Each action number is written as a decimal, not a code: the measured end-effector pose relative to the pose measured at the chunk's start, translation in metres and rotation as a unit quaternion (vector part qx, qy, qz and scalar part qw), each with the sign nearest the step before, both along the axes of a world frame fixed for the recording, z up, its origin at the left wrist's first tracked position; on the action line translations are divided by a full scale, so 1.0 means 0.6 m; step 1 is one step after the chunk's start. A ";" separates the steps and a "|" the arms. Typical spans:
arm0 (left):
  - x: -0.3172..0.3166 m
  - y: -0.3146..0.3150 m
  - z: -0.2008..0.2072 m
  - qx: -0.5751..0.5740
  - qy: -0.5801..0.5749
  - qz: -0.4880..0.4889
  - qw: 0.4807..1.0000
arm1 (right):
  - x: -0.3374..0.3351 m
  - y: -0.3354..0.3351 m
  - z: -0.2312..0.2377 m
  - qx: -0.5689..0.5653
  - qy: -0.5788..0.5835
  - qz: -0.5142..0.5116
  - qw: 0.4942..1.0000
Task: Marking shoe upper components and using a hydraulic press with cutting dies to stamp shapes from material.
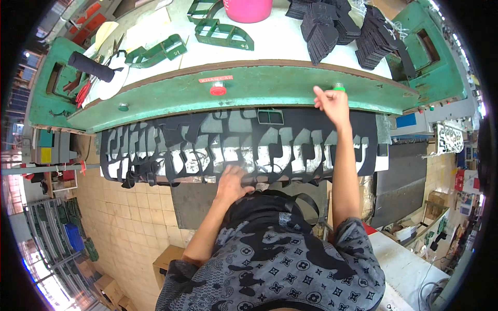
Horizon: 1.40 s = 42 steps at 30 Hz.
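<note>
My left hand [232,181] lies on the near edge of a black sheet [202,124], fingers spread and holding nothing. Large shaped openings run across this sheet, showing a pale, shiny surface below. My right hand [333,105] is raised at the front of a green machine beam [280,85], its thumb sticking out and the other fingers curled in with nothing visible in them. It is right by a green push button [339,88] and partly covers it; whether it presses the button I cannot tell. A metal cutting die [271,117] rests on the sheet just under the beam.
A red push button [218,89] sits mid-beam. On the white top behind are green cutting dies [224,35], a pink bucket [249,9], stacks of black cut pieces [372,44] and a black roll [91,66]. A cardboard box [168,262] stands on the tiled floor at left.
</note>
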<state>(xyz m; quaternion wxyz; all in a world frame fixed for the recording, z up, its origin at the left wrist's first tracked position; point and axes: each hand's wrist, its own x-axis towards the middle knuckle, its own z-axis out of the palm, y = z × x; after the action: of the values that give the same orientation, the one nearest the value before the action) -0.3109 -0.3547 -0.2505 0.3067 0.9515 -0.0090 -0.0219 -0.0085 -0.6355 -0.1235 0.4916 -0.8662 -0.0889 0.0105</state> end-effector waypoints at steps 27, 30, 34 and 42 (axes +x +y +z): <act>-0.015 -0.068 0.006 0.079 -0.108 0.047 0.990 | -0.386 -0.005 -0.188 -0.225 -0.051 0.063 0.971; -0.009 -0.068 0.012 0.059 -0.101 0.063 0.991 | -0.381 0.008 -0.185 -0.245 -0.036 0.048 0.968; 0.006 -0.056 0.028 0.071 -0.080 0.051 0.993 | -0.370 0.015 -0.166 -0.265 -0.019 0.060 0.962; -0.013 -0.030 0.046 0.064 -0.063 0.015 0.996 | -0.361 -0.008 -0.165 -0.213 -0.048 0.145 0.965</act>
<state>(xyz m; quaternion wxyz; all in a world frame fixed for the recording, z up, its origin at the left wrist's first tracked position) -0.3186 -0.3730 -0.2230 0.2443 0.9687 -0.0127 0.0425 -0.2254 -0.6401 -0.2227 0.2837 -0.9284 -0.2327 0.0583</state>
